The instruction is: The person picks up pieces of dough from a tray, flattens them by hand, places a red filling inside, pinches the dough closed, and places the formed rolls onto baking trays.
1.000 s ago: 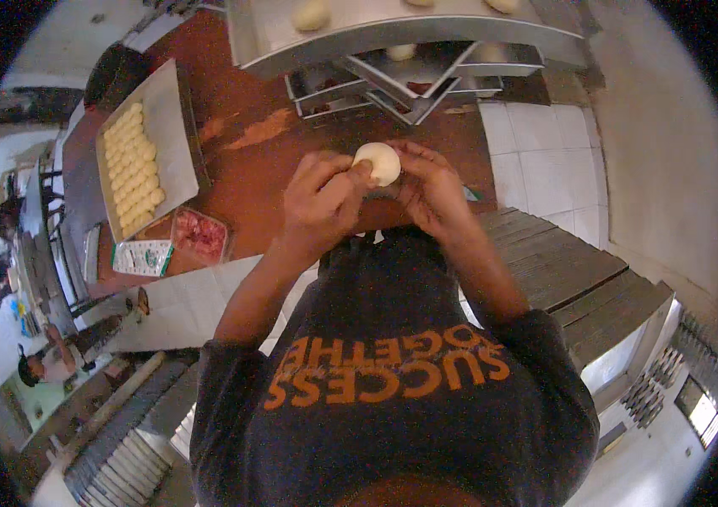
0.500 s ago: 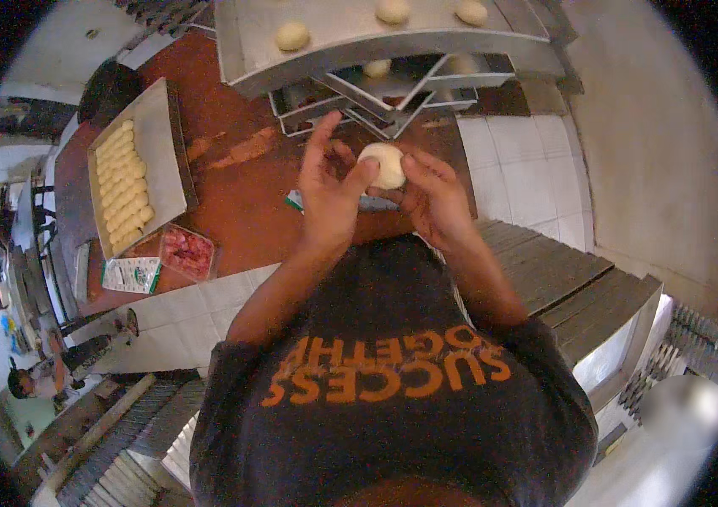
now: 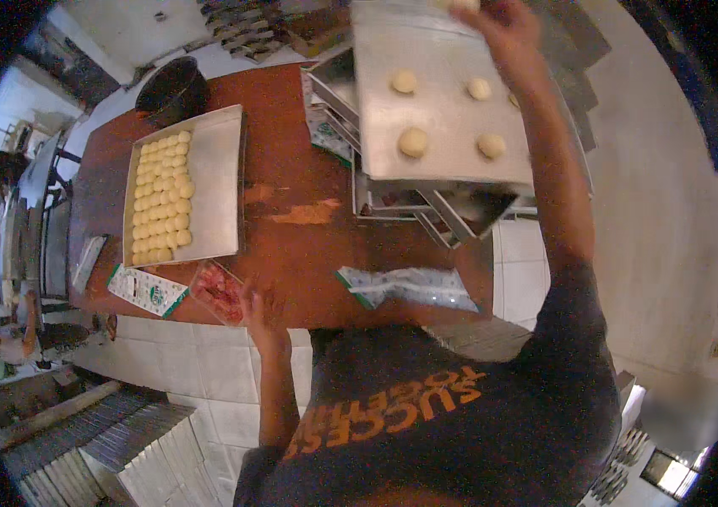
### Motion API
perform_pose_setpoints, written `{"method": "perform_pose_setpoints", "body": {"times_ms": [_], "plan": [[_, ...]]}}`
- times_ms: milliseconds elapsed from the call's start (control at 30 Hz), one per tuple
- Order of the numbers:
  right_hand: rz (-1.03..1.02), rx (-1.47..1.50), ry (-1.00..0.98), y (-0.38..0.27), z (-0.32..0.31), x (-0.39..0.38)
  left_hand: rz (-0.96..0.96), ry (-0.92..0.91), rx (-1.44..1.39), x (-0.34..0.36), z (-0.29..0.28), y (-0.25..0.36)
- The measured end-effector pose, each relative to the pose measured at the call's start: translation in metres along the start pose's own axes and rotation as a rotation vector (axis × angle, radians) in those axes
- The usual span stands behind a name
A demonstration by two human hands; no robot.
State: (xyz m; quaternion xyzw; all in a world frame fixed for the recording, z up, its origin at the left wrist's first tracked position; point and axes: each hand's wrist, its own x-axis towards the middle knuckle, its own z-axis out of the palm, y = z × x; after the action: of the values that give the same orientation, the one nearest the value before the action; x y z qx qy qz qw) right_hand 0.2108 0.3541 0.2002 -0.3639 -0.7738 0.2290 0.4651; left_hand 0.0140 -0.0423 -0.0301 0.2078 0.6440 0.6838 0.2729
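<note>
Both hands of the person are well apart. Away from the body, the right hand [image 3: 507,25] is stretched over the far end of a metal tray [image 3: 448,118], with a pale dough piece [image 3: 452,3] at its fingertips. That piece is cut off by the upper edge of view, so I cannot tell whether it is grasped or released. Nearer the body, the left hand [image 3: 266,319] is low and blurred, its fingers at the near right side of a clear tub [image 3: 210,308] of reddish filling [image 3: 220,290]; whether they grip the rim or merely rest there, I cannot tell.

Between the right hand and the body, round dough balls [image 3: 414,142] sit spaced out on the tray, one partly behind the right forearm. More metal trays [image 3: 469,211] are stacked askew beneath it. Ahead and to the left of the left hand, another tray [image 3: 224,186] carries tight rows of smaller dough balls [image 3: 160,203], with a black basin [image 3: 173,91] just beyond it. Left of the tub lies a white and green packet [image 3: 148,290]; a crumpled plastic packet [image 3: 410,288] lies to the left hand's right, by the near edge of the reddish-brown table [image 3: 291,262].
</note>
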Motion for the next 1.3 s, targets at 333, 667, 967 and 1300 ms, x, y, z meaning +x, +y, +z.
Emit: {"method": "perform_pose_setpoints", "body": {"times_ms": [333, 667, 967, 1300], "plan": [[-0.148, -0.940, -0.587, 0.136, 0.142, 0.087, -0.288, 0.478, -0.344, 0.049, -0.124, -0.021], [-0.489, -0.654, -0.116, -0.064, 0.135, -0.089, 0.009, 0.093, 1.526, 0.239, -0.200, -0.024], [0.099, -0.156, -0.549, -0.016, 0.189, -0.356, 0.006, -0.149, 1.471, 0.309, -0.185, -0.106], [0.215, -0.547, -0.844, 0.071, 0.128, -0.401, 0.457, -0.671, 1.045, 0.077, -0.025, -0.091]]}}
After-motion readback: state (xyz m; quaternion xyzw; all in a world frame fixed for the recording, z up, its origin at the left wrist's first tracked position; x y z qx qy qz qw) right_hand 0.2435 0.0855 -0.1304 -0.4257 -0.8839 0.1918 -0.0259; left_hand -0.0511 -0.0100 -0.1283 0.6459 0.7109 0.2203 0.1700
